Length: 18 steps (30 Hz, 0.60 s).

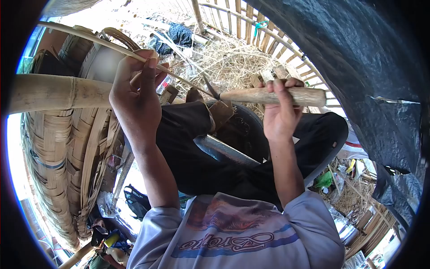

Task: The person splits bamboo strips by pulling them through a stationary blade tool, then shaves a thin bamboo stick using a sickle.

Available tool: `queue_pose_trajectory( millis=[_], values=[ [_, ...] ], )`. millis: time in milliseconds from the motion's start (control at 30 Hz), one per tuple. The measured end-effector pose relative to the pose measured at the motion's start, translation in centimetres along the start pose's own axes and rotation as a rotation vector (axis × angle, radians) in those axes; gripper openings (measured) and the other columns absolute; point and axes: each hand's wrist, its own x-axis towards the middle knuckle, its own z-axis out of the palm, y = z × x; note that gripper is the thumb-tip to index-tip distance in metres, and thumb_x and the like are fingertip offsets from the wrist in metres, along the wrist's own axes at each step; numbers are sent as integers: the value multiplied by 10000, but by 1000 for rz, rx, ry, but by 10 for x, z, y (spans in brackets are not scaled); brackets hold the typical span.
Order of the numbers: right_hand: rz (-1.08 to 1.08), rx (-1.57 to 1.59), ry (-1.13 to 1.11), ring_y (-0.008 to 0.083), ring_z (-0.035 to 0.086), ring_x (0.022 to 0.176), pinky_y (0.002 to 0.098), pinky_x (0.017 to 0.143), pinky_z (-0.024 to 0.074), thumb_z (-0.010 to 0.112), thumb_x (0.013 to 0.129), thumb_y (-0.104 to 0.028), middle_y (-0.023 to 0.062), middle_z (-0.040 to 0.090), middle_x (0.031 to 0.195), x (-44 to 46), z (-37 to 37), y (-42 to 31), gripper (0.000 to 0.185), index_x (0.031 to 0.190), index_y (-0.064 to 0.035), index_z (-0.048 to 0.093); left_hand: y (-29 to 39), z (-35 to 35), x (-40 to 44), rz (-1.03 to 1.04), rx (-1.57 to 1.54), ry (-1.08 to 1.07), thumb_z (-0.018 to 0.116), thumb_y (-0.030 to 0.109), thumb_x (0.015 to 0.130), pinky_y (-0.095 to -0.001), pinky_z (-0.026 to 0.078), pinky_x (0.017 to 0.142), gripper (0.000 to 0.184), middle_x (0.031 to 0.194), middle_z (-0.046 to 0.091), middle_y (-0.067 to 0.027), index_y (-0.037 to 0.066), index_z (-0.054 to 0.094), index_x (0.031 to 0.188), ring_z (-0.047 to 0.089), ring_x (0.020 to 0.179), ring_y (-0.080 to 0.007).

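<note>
My left hand (pixel 138 96) pinches a long, thin bamboo strip (pixel 92 37) between thumb and fingers. The strip slants from the upper left down to the middle of the view. My right hand (pixel 282 112) is wrapped round the thick wooden handle of a knife (pixel 251 95), held nearly level. Its short dark blade (pixel 208 85) points left and lies at the strip's lower end; whether the edge touches the strip I cannot tell. Below the blade, a dark round tub (pixel 244 119) sits between my crossed legs, partly hidden by them.
A thick bamboo pole (pixel 49 94) runs in from the left, above woven bamboo baskets (pixel 47 148). Straw-like shavings (pixel 228 58) cover the ground ahead. A bamboo slat fence (pixel 268 33) curves at the upper right, beside a hanging black tarp (pixel 358 58).
</note>
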Motion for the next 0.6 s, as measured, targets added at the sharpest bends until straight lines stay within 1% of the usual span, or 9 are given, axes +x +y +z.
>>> queue_pose_trajectory(
  millis=[33, 133, 200, 233, 300, 400, 467, 533, 600],
  values=[
    [60, -22, 66, 154, 552, 814, 388, 806, 477, 617, 848, 57, 47, 554, 868, -4, -3, 11, 257, 989, -90, 461, 0, -1, 0, -2, 3, 3, 562, 69, 932, -304, 590, 772, 151, 966, 647, -141, -47, 578, 1028, 675, 903, -239],
    [78, -216, 141, 120, 560, 836, 269, 776, 473, 630, 812, 87, 34, 552, 914, -15, -53, 66, 259, 941, -79, 478, 1, -3, 3, -59, 36, -3, 559, 76, 936, -301, 590, 773, 149, 978, 641, -141, -50, 579, 1014, 679, 895, -245],
    [74, -213, 173, 126, 564, 833, 280, 782, 475, 634, 811, 83, 36, 555, 907, -14, -55, 64, 262, 945, -81, 479, -2, -3, 5, -87, -5, 21, 571, 64, 926, -306, 596, 760, 128, 923, 635, -123, -47, 573, 989, 681, 883, -244],
    [66, -215, 200, 131, 569, 829, 290, 788, 477, 639, 810, 79, 39, 557, 900, -13, -51, 63, 266, 950, -83, 481, -2, -3, 7, -86, 2, 22, 571, 64, 926, -306, 596, 760, 128, 923, 635, -123, -47, 573, 989, 681, 883, -244],
    [48, -112, 178, 145, 568, 803, 334, 819, 473, 643, 821, 50, 50, 559, 870, -13, -39, 44, 255, 957, -86, 476, -4, -5, 5, -45, -13, 84, 584, 50, 915, -314, 602, 744, 97, 885, 619, -95, -39, 563, 948, 681, 868, -237],
    [38, -61, 144, 144, 567, 801, 347, 816, 472, 634, 823, 49, 53, 558, 865, -8, -30, 34, 246, 952, -83, 470, -3, 0, 3, -45, -26, 112, 591, 41, 908, -322, 606, 743, 88, 910, 603, -89, -36, 546, 902, 679, 859, -240],
    [73, -133, 172, 139, 562, 792, 329, 794, 475, 631, 819, 53, 49, 550, 875, -11, -50, 55, 249, 948, -83, 468, -7, -1, 7, -49, 11, 96, 593, 43, 908, -320, 606, 744, 93, 943, 598, -90, -33, 543, 888, 678, 857, -238],
    [90, -274, 273, 124, 548, 802, 283, 768, 468, 637, 811, 55, 25, 522, 894, -19, -94, 98, 258, 951, -80, 467, -10, 0, 8, -52, 48, 80, 594, 46, 908, -318, 607, 745, 100, 976, 592, -92, -31, 540, 874, 677, 854, -236],
    [104, -355, 339, 114, 540, 822, 267, 762, 461, 646, 805, 55, 14, 504, 892, -22, -98, 109, 266, 952, -71, 464, -11, 1, 11, -51, 148, 81, 601, 43, 903, -315, 605, 746, 93, 975, 589, -91, -28, 543, 885, 675, 845, -229]
  ],
)
